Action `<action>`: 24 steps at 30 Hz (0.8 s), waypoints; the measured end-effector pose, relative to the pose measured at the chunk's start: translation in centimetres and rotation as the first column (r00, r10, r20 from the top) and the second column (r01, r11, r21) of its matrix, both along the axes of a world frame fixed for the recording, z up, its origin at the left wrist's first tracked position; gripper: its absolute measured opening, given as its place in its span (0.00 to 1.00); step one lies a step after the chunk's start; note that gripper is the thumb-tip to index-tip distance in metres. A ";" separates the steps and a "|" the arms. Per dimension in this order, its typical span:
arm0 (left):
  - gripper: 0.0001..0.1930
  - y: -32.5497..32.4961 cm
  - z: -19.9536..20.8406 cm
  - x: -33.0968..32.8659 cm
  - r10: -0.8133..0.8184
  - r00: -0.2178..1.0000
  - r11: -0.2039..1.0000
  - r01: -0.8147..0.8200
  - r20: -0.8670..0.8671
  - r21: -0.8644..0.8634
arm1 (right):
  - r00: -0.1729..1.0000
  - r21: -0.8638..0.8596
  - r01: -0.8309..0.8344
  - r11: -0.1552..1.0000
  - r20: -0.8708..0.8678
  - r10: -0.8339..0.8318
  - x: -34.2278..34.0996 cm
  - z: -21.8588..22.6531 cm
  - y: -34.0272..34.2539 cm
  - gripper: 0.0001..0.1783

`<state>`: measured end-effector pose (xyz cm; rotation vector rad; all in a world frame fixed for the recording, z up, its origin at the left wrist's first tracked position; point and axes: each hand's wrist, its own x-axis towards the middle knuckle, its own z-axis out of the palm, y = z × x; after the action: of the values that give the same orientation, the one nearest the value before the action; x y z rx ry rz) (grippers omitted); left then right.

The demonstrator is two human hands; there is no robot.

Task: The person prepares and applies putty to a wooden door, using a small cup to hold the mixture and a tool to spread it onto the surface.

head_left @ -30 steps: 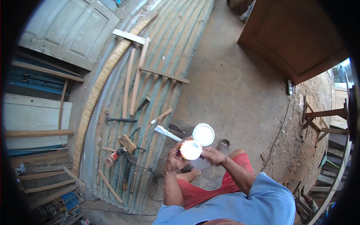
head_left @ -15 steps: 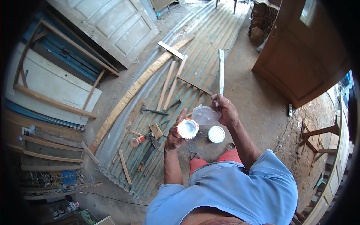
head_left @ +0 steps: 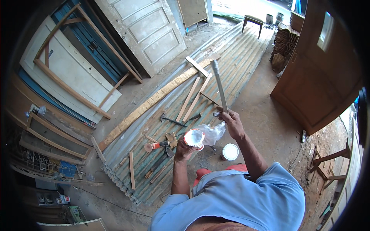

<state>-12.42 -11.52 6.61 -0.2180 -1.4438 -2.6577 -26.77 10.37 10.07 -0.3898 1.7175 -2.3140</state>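
— While our left hand (head_left: 184, 148) grips the open tin (head_left: 194, 138) at chest height, why raise the stick (head_left: 219, 86)?
— Our right hand (head_left: 233, 124) clasps it upright with a plastic bag (head_left: 212, 133), clear of the lid (head_left: 230, 152) below.

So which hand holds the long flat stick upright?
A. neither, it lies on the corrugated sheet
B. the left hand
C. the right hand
C: the right hand grips the stick at its lower end, while the left hand holds the white tub.
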 end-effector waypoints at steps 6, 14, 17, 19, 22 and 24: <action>0.39 1.3 2.6 1.9 0.103 0.994 0.995 -0.102 -0.040 0.011 | 0.992 0.162 -0.004 0.987 -0.125 0.024 -0.3 0.0 6.7 0.22; 0.39 6.0 2.2 1.9 0.186 0.981 0.982 -0.188 -0.057 -0.025 | 0.937 0.304 0.285 0.909 -0.287 -0.198 -0.1 -0.5 15.2 0.15; 0.39 8.4 3.5 1.1 0.190 0.978 0.982 -0.190 -0.084 0.000 | 0.972 0.311 0.210 0.927 -0.173 -0.162 0.4 -1.5 18.5 0.13; 0.40 8.3 2.7 0.8 0.137 0.989 0.990 -0.138 -0.059 -0.008 | 0.985 0.331 0.168 0.929 -0.103 -0.141 1.1 -2.2 19.9 0.13; 0.38 8.6 2.3 -0.4 0.129 0.990 0.991 -0.130 -0.050 -0.020 | 0.974 0.422 0.227 0.878 -0.094 -0.207 2.0 -2.9 21.5 0.12; 0.38 8.2 2.2 -1.7 0.117 0.991 0.991 -0.120 -0.059 -0.060 | 0.969 0.528 0.220 0.820 -0.025 -0.244 2.9 -4.6 21.1 0.13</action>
<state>-14.09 -3.31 8.83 -0.2035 -1.4769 -2.4949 -23.83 31.43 5.47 -0.0187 2.3837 -1.8425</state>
